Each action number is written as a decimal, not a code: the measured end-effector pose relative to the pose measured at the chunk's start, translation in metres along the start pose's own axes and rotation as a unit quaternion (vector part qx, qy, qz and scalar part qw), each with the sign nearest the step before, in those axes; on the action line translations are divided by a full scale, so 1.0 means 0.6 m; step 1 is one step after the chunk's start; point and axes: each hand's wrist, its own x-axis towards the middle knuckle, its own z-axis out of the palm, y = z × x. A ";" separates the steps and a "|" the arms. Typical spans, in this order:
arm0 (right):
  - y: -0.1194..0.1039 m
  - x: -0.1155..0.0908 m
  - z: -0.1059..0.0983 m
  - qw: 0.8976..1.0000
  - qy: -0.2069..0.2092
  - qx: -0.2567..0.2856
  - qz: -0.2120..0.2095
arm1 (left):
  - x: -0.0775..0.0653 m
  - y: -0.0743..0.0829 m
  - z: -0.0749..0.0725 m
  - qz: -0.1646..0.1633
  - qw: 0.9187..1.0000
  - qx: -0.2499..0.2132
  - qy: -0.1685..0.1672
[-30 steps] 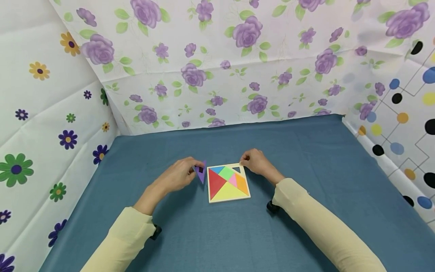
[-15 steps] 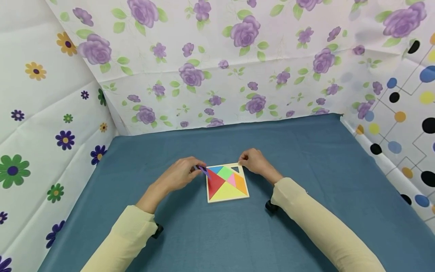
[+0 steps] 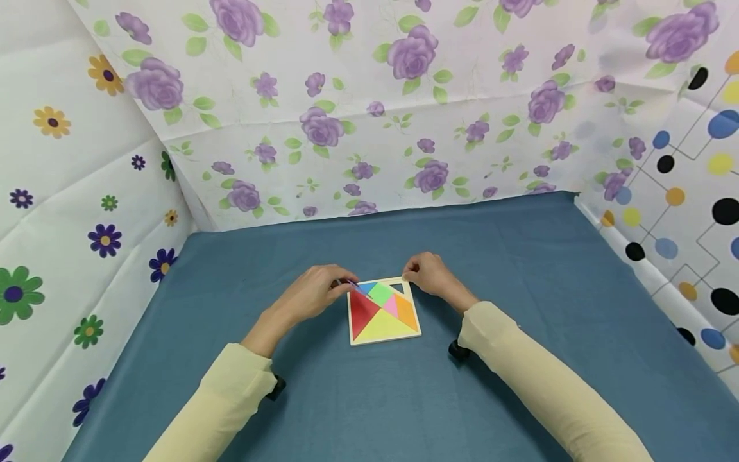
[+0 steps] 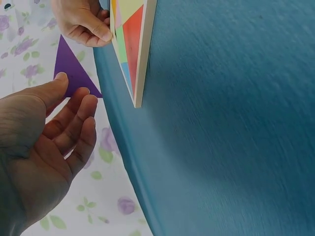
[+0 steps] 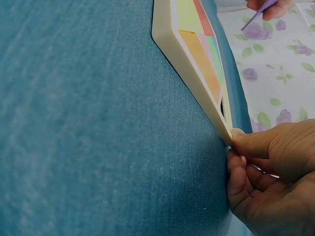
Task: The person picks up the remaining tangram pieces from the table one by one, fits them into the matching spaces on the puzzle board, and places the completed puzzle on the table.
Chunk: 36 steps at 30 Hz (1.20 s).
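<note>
My left hand [image 3: 314, 293] pinches a purple triangle tangram piece [image 4: 71, 71] between thumb and fingertips. In the head view this piece is seen nearly edge-on, raised over the upper left of a square wooden tangram tray [image 3: 385, 341]. Red, yellow, blue, green, pink and orange pieces lie in the tray, and a dark triangular gap [image 3: 398, 288] shows near its top right corner. At that corner, my right hand [image 3: 430, 274] holds the frame, its thumb [image 5: 253, 142] on the rim and fingers curled beside it.
A blue cloth [image 3: 369, 404] covers the table beneath the tray. Behind it hangs a white sheet with purple roses [image 3: 323, 128]. Patterned sheets also stand at the left [image 3: 69, 256] and right [image 3: 693, 212]. Black devices sit under both wrists.
The left hand has carried the purple triangle rightward from beside the tray to above its upper left part, turning it edge-on. My right hand keeps its hold on the corner.
</note>
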 end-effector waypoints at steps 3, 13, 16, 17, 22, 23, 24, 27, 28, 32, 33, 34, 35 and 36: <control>0.000 0.000 -0.001 1.000 0.001 -0.002 -0.002 | 0.007 0.001 0.003 0.003 1.000 -0.002 0.002; 0.000 0.000 0.000 1.000 0.000 -0.002 0.005 | 0.029 0.006 0.013 0.002 1.000 0.005 0.003; 0.000 0.000 0.001 1.000 -0.001 0.000 0.007 | 0.036 0.009 0.015 0.003 1.000 0.008 0.002; 0.001 0.001 0.002 1.000 -0.002 0.000 0.007 | 0.038 0.011 0.016 0.004 1.000 0.009 0.002; -0.001 0.002 0.002 1.000 0.000 -0.006 0.009 | 0.047 0.016 0.016 0.003 1.000 0.013 0.000; -0.001 0.002 0.001 1.000 0.000 -0.007 0.008 | 0.048 0.017 0.016 0.003 1.000 0.014 0.001; -0.002 0.002 0.001 1.000 0.000 -0.007 0.008 | 0.049 0.017 0.016 0.003 1.000 0.015 0.002; -0.003 0.002 0.000 1.000 -0.001 -0.008 0.009 | 0.053 0.015 0.017 0.009 1.000 0.019 0.008; -0.004 0.003 0.000 1.000 -0.001 -0.009 0.009 | 0.054 0.015 0.018 0.012 1.000 0.020 0.009; -0.004 0.002 -0.001 1.000 -0.002 -0.008 0.013 | 0.056 0.014 0.021 0.017 0.999 0.029 0.019; -0.004 0.002 -0.001 1.000 -0.002 -0.008 0.014 | 0.056 0.014 0.022 0.016 0.999 0.030 0.021; -0.004 0.002 -0.001 1.000 -0.003 -0.008 0.015 | 0.057 0.014 0.023 0.015 0.999 0.032 0.022; -0.004 0.001 -0.001 1.000 -0.005 -0.006 0.016 | 0.057 0.013 0.024 0.013 0.999 0.034 0.023; -0.003 0.001 -0.001 1.000 -0.005 -0.005 0.017 | 0.058 0.013 0.025 0.013 0.999 0.036 0.024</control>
